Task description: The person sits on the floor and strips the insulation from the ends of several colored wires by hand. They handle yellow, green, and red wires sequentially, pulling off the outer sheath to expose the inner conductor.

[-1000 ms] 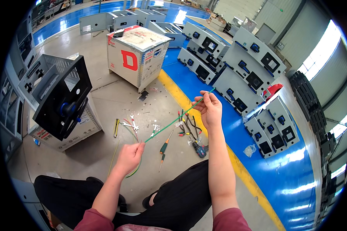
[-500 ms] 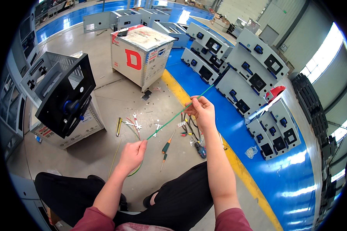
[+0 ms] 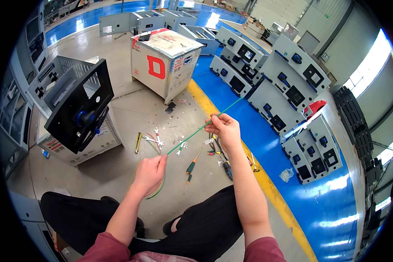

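A thin green wire [image 3: 189, 140] stretches taut and slanting between my two hands, above the floor. My left hand [image 3: 149, 174] is closed in a fist around its lower part, thumb on top. Below that fist the wire hangs in a loop. Farther out and to the right, my right hand [image 3: 225, 131] pinches the wire between thumb and fingertips, and the wire's far end sticks out beyond them. On the floor beneath lie screwdrivers [image 3: 191, 167] with green-and-orange handles, wrenches [image 3: 156, 139] and a yellow-and-black tool [image 3: 138, 143].
At the left, a grey cabinet with a black door [image 3: 85, 109] rests on a crate. A large wooden crate [image 3: 161, 65] stands ahead. Grey panels with black handles [image 3: 288, 87] stand on the blue floor to the right. A clear bag [image 3: 286, 175] lies near them.
My right hand has slid a little along the green wire toward my left hand, so more wire shows past its fingers. The left hand keeps its grip. The view has shifted slightly.
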Demonstrator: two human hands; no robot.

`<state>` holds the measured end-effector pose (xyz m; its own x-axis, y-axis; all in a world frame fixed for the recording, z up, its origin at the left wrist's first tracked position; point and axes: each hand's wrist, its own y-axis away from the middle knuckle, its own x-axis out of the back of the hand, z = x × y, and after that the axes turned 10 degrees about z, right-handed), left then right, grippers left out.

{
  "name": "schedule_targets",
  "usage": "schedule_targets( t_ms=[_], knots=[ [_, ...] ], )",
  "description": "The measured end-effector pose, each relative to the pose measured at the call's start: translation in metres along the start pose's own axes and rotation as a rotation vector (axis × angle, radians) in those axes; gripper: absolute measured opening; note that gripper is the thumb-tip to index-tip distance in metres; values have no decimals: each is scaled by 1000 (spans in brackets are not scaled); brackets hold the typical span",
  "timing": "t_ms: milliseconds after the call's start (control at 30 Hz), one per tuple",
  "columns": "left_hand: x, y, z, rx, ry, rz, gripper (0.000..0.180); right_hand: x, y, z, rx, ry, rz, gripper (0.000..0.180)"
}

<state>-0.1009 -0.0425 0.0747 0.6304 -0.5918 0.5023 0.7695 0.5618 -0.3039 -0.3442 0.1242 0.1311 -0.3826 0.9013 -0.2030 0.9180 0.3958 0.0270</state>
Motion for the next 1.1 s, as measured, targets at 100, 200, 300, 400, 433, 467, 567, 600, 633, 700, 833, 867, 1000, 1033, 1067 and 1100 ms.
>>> schedule_targets(
  t_ms=[100,200,300,400,433,467,567,600,633,700,833,867,1000,1033,1067,1100],
  knots=[
    [4,0,1,17,15,-5,40,-1,4,0,-97,-66,-66,28],
    [3,0,-3,16,5,-15,41,-2,5,3,-131,-30,-100,28],
    [0,0,-6,12,23,-27,41,2,3,3,-148,-79,-110,27],
    [0,2,-2,13,29,-42,41,3,2,3,-165,-158,-113,26],
    [1,3,1,14,25,-46,41,3,2,4,-150,-144,-106,26],
    [1,4,3,22,34,-46,41,2,3,4,-134,-129,-99,25],
    [2,6,5,35,60,-35,41,-6,8,6,-137,-152,-127,23],
    [0,7,3,29,73,-31,42,-6,9,8,-127,-161,-136,22],
    [-2,7,1,23,86,-27,42,-7,9,10,-117,-170,-145,22],
    [-4,8,-1,70,129,-51,45,-9,10,13,-82,-196,-137,22],
    [-4,9,5,127,187,-85,47,-13,7,19,-22,-247,-114,22],
    [-4,9,5,131,190,-85,47,-12,7,20,-17,-255,-119,22],
    [4,9,6,129,179,-86,47,-10,9,13,-70,-318,-169,19],
    [5,8,6,120,174,-91,47,-9,9,14,-50,-313,-166,19],
    [5,8,6,115,171,-92,47,-8,8,15,-31,-308,-164,18],
    [6,8,5,109,167,-93,46,-9,8,17,5,-299,-165,18]
  ],
)
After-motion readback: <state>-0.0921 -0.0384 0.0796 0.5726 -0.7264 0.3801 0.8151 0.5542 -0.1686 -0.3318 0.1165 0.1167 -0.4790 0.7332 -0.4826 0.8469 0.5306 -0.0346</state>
